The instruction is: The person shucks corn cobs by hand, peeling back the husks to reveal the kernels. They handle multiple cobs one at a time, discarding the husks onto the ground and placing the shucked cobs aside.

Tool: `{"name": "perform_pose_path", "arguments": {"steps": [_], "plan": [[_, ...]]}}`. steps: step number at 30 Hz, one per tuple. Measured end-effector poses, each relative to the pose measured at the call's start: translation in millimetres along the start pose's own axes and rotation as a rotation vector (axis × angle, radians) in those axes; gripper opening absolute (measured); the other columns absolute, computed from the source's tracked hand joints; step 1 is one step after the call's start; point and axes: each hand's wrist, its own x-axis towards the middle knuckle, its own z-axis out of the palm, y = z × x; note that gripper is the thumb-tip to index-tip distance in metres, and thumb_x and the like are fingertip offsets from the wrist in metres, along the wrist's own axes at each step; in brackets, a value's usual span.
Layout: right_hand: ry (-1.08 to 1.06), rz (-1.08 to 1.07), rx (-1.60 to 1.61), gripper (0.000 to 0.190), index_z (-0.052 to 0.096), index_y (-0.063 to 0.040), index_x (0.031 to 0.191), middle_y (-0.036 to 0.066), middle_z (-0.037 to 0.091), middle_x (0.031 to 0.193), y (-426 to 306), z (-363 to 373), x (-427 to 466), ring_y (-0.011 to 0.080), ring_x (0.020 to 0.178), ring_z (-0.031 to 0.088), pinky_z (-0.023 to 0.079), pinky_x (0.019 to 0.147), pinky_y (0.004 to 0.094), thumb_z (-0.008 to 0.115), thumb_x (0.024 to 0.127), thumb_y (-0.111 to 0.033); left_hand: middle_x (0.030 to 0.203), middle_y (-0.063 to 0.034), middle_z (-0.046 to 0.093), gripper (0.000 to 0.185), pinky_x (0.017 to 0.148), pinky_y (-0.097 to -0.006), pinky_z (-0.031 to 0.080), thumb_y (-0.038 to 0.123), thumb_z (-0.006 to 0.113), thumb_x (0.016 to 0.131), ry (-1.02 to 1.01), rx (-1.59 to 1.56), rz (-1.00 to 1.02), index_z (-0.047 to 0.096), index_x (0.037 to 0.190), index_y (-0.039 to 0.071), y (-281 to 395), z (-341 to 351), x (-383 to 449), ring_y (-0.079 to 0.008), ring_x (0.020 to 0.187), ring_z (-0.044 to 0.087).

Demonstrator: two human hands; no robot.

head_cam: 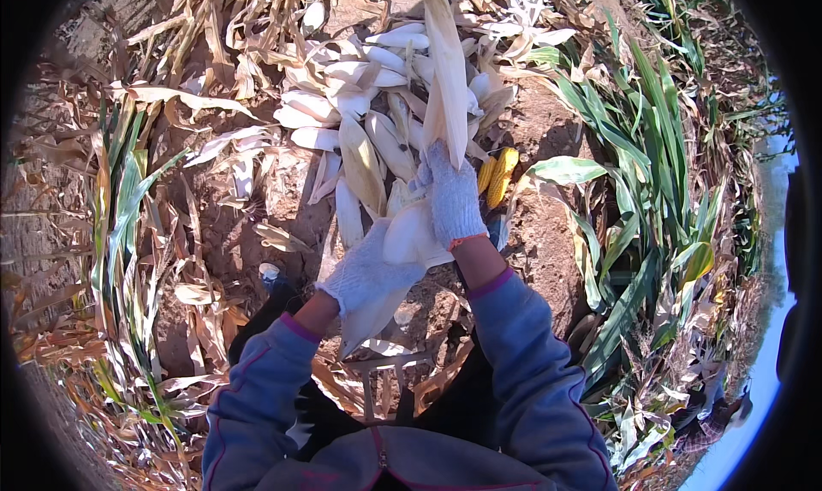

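Observation:
My left hand (371, 269), in a white knit glove, is closed around a pale corn husk (411, 234). The husk's pointed lower part (372, 317) hangs below the palm; whether it has a cob inside is hidden. My right hand (454, 192), gloved too, grips a long dry husk (447, 73) that points up and away from me, over the heap. Just beyond both hands lies a heap of corn ears in pale husks (388, 141). To the right of my right hand, two bare yellow corn cobs (502, 177) lie side by side on the soil.
Cut green corn stalks (648, 151) lie along the right, and more stalks (125, 228) along the left. Dry leaves litter the brown soil (546, 228). Between my legs is a metal frame (385, 366). Another person (706, 420) is at the far lower right.

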Motion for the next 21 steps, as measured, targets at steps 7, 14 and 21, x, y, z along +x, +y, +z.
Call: {"name": "perform_pose_path", "arguments": {"steps": [7,14,21], "plan": [[0.192,0.205,0.485,0.03,0.051,-0.013,0.08,-0.005,0.038,0.06,-20,17,-9,0.0119,0.054,0.041,0.047,0.058,0.0321,0.053,0.101,-0.034,0.124,-0.0139,0.057,0.077,0.094,-0.0345,0.049,0.036,0.077,0.081,0.023,-0.281,-0.01,0.038,0.138,0.002,-2,6,-5,-0.0206,0.109,0.058],[-0.515,0.269,1.411,0.023,0.05,-0.015,0.08,-0.007,0.037,0.06,-1,1,18,0.0097,0.053,0.04,0.046,0.055,0.0299,0.046,0.101,-0.025,0.122,-0.0098,0.058,0.068,0.086,-0.035,0.055,0.029,0.067,0.089,-0.434,-1.567,-0.33,0.036,0.144,0.005,-10,42,-24,-0.0179,0.101,0.062],[0.507,0.02,0.581,0.026,0.053,-0.008,0.101,0.006,0.058,0.088,-43,-78,41,0.0223,0.079,0.06,0.058,0.072,0.0368,0.053,0.098,-0.034,0.106,-0.009,0.063,0.053,0.079,-0.0345,0.057,0.036,0.062,0.094,0.062,-1.283,-0.101,0.047,0.134,0.006,-12,-1,-13,-0.0196,0.092,0.066]]}}
